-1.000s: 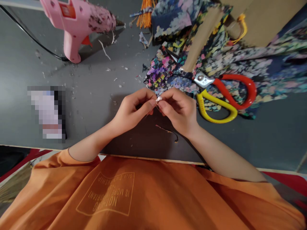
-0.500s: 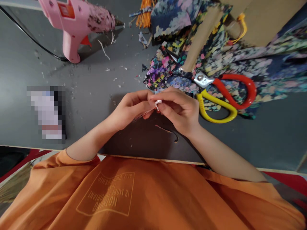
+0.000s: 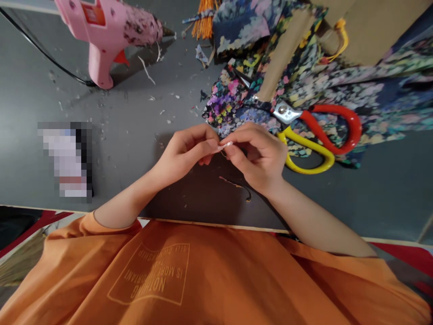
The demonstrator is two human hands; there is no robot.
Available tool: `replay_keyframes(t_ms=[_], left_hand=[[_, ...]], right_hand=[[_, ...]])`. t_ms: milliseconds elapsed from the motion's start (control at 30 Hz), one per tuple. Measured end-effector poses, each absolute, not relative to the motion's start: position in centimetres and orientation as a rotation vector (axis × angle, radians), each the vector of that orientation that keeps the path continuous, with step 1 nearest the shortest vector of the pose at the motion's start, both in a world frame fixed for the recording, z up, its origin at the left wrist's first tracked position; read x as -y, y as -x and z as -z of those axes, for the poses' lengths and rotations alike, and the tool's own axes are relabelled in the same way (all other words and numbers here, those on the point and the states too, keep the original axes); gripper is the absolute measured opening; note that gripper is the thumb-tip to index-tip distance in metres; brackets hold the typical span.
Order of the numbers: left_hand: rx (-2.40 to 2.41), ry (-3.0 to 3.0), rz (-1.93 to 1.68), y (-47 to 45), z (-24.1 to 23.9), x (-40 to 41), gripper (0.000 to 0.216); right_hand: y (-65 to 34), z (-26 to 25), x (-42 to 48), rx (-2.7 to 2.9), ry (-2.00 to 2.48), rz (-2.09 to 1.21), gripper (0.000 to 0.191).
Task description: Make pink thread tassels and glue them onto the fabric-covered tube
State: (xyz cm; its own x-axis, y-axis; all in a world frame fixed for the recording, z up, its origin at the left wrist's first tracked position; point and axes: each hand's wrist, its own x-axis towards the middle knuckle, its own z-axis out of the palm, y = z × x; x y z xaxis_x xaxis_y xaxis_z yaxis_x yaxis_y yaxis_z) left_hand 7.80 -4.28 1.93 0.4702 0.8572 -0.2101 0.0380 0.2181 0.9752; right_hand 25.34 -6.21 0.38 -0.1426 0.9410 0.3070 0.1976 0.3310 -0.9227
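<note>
My left hand [image 3: 186,152] and my right hand [image 3: 259,153] meet fingertip to fingertip just above the grey table [image 3: 128,135], near its front edge. Both pinch a tiny whitish piece [image 3: 226,145] between thumbs and forefingers; what it is I cannot make out. The other fingers of both hands are curled in. Directly behind the hands lies floral fabric [image 3: 304,76], and scissors [image 3: 311,133] with one red and one yellow handle rest on it just right of my right hand.
A pink glue gun [image 3: 108,31] with a black cord lies at the back left. Orange strands [image 3: 204,20], brown cardboard [image 3: 368,27] and glue crumbs sit at the back. A blurred-out object [image 3: 66,158] lies left. A thin dark scrap [image 3: 237,185] lies under my hands.
The hands stay in place; my fingers have shifted slightly and the small whitish piece has turned, now lying more flat between the fingertips.
</note>
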Motion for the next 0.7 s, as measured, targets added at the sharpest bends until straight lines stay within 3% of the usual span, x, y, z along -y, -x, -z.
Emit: replay_keyframes(t_ms=[467,700], left_hand=[[-1.023,-2.1,-1.067,-7.41,-1.59,4.68,0.003],[-1.037,-2.152,-1.037,-7.43,-1.38,4.68,0.007]], right_hand=[[-25.22,-0.12,6.12,1.632,1.065,-0.856,0.008],[-25.19,-0.31,6.06,1.688,1.062,-0.86,0.009]])
